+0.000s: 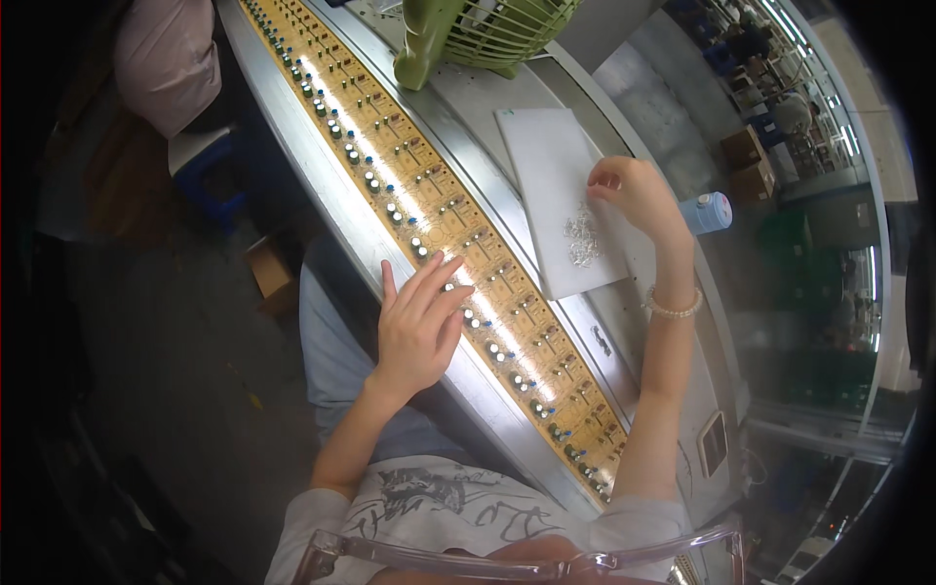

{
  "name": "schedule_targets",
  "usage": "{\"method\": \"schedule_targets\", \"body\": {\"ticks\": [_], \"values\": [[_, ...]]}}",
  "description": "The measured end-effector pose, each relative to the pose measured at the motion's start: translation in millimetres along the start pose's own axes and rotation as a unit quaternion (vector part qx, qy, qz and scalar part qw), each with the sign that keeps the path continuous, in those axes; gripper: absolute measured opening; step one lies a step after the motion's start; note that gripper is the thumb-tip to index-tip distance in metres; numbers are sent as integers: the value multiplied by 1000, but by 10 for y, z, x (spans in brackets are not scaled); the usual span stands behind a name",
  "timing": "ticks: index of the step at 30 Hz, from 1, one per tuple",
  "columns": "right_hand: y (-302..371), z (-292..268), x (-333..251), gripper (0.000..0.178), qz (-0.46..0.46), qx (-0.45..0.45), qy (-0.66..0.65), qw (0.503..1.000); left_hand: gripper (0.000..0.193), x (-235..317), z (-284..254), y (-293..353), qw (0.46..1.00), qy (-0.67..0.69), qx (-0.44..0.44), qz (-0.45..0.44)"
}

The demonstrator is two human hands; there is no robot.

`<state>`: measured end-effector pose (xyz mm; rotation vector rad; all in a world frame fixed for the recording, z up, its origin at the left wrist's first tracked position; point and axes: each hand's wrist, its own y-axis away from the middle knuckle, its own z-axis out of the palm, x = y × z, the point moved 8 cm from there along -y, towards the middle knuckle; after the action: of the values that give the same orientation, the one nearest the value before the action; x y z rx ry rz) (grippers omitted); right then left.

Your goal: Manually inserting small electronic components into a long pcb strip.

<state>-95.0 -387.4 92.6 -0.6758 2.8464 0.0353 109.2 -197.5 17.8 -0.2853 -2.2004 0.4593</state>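
A long row of tan circuit boards (458,224) with small blue and silver parts runs along a metal conveyor rail (341,210). My left hand (419,322) lies flat with fingers spread on the near edge of a board, holding nothing. My right hand (634,193) hovers over a white foam pad (546,156), fingertips pinched together above a heap of tiny clear and metal components (582,237). Whether a piece sits between the fingertips cannot be made out. A bead bracelet (673,307) circles my right wrist.
A green desk fan (478,34) stands at the far end of the bench. A small blue and white bottle (709,212) stands right of the pad. A seated person in pink (166,58) is at the upper left. Cardboard boxes (746,161) lie beyond the bench.
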Motion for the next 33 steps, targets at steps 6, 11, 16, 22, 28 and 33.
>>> {"method": "schedule_targets", "body": {"ticks": [6, 11, 16, 22, 28, 33], "values": [[-76, 181, 64, 10, 19, -69, -88, 994, 23, 3, 0, -22, 1000, -3, -5, 1], [-75, 154, 3, 9, 11, -61, -101, 993, 22, -14, 9, -28, 1000, -1, -2, 1], [-73, 116, -345, 10, -91, 7, -78, 993, 22, -9, -9, -39, 1000, -2, -4, 2], [34, 382, -925, 12, -211, 7, -198, 957, 22, -10, -20, -46, 1000, -2, -4, 3], [-11, 588, -1002, 7, -240, 7, -191, 952, 22, -25, -22, -58, 1000, -1, -7, -2], [-11, 643, -1098, 9, -287, 5, -200, 937, 22, -16, -35, -65, 1000, -15, -3, 15]]}}
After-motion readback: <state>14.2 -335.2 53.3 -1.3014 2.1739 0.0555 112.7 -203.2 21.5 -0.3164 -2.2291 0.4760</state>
